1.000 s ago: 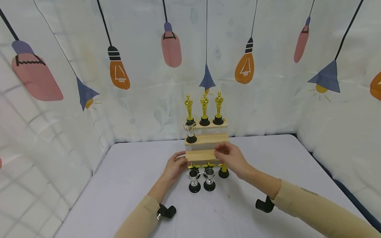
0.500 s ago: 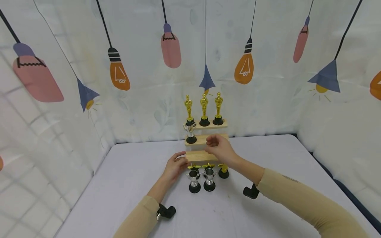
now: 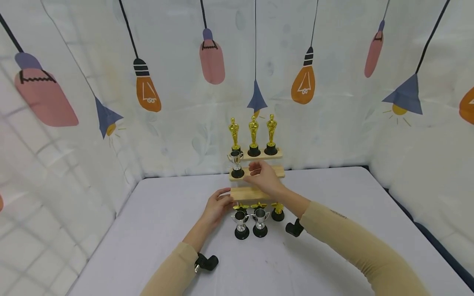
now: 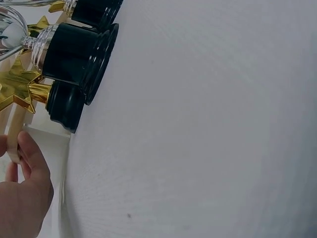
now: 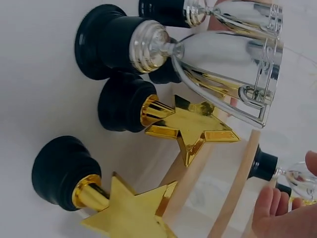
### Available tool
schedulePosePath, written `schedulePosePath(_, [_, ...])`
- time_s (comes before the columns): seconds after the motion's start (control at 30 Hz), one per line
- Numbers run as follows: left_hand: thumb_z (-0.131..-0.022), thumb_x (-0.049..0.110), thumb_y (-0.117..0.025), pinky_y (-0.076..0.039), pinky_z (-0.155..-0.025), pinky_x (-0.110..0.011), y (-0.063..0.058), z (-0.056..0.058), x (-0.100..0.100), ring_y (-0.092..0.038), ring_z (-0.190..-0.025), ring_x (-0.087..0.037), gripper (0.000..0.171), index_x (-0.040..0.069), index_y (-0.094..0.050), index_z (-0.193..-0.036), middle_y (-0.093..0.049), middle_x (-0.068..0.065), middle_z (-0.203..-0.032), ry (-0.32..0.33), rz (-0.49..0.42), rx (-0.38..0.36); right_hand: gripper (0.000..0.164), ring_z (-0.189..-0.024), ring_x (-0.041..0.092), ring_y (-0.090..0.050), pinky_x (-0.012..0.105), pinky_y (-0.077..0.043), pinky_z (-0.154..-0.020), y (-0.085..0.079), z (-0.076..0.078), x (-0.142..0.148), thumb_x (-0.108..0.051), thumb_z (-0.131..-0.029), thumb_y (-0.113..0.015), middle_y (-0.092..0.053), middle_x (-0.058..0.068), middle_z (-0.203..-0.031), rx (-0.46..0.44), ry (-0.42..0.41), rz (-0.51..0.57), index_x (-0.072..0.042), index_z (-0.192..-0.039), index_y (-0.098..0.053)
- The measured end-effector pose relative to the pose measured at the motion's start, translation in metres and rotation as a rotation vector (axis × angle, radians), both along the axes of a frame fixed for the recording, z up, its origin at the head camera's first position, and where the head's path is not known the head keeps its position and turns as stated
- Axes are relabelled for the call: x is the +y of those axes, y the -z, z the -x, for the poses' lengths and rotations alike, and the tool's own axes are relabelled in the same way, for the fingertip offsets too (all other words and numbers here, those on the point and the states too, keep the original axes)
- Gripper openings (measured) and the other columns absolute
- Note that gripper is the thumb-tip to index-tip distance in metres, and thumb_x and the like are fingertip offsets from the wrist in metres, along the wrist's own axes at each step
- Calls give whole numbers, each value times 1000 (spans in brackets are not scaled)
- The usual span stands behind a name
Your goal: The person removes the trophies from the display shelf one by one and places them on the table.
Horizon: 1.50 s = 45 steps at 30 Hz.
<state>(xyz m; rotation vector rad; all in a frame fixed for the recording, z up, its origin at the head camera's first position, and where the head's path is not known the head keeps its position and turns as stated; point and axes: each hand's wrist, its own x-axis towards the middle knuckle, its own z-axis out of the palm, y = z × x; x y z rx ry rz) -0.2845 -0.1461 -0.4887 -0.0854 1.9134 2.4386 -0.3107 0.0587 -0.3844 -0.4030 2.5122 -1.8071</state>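
Observation:
My left hand [image 3: 217, 209] holds the left end of the lowest wooden step [image 3: 242, 193] of a small tiered stand; the left wrist view shows its fingers [image 4: 33, 153] around the board's edge. A silver cup trophy [image 3: 235, 163] with a black base stands at the left of the middle step [image 3: 279, 172]. Just right of it is my right hand [image 3: 266, 181], thumb and fingers apart and bent towards the cup. In the right wrist view, its fingers [image 5: 270, 203] are close beside that cup's black base [image 5: 263, 164], with nothing in the grasp.
Three gold figure trophies [image 3: 253, 133] stand on the top step [image 3: 275, 156]. Before the stand, two silver cups [image 3: 260, 224] and three gold star trophies [image 3: 277, 212] stand on the white table [image 3: 166, 230]. A printed cloth backdrop [image 3: 177, 135] rises behind.
My right hand has moved left and slightly up, from the lowest step's right end to beside the cup on the middle step. My left hand has stayed on the stand.

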Motion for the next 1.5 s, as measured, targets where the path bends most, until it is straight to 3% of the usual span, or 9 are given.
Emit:
schedulePosePath(0.27, [-96, -7, -58, -59, -80, -26, 0, 0, 1, -67, -83, -14, 46, -9, -48, -141, -65, -17, -110, 8, -9, 6, 49, -110, 30, -58, 42, -51, -97, 4, 14, -14, -7, -88, -80, -60, 18, -121, -11, 4, 26, 1, -129, -54])
schedulePosePath(0.47, [-96, -7, -58, -59, -80, -25, -1, -1, 0, -66, -83, -14, 46, -9, -48, -141, -64, -17, -109, 5, -3, 1, 48, -111, 29, -58, 41, -52, -96, 8, 21, -23, -12, -91, -80, -61, 13, -120, -25, 7, -31, 0, -131, -56])
schedulePosePath(0.7, [-96, -9, -57, -59, -81, -26, 0, -1, 1, -67, -84, -15, 47, -11, -46, -142, -65, -18, -111, 11, -27, 27, 44, -114, 31, -58, 42, -52, -96, 5, 25, -32, -15, -91, -79, -62, 15, -122, -20, 27, -89, 1, -128, -60])
schedulePosePath(1.1, [-96, -8, -57, -59, -81, -25, 1, 1, -1, -67, -84, -13, 49, -9, -46, -144, -66, -17, -111, 5, -22, 8, 46, -111, 29, -59, 41, -53, -94, 2, 30, -44, -18, -94, -76, -64, 15, -119, 1, 75, -143, 2, -132, -61])
schedulePosePath(1.33, [-96, -7, -57, -59, -81, -26, 1, 1, -2, -67, -84, -14, 49, -9, -46, -144, -65, -17, -112, 7, -12, -3, 32, -101, 26, -60, 37, -54, -86, 3, 32, -45, -18, -96, -74, -66, 12, -111, 38, 85, -180, 1, -121, -66])
schedulePosePath(1.5, [-95, -7, -57, -59, -81, -26, 1, 0, -1, -67, -85, -14, 49, -9, -46, -143, -65, -18, -112, 7, -7, 4, 31, -98, 26, -61, 38, -55, -85, 5, 30, -42, -17, -95, -75, -66, 11, -108, 38, 115, -171, -1, -119, -66])
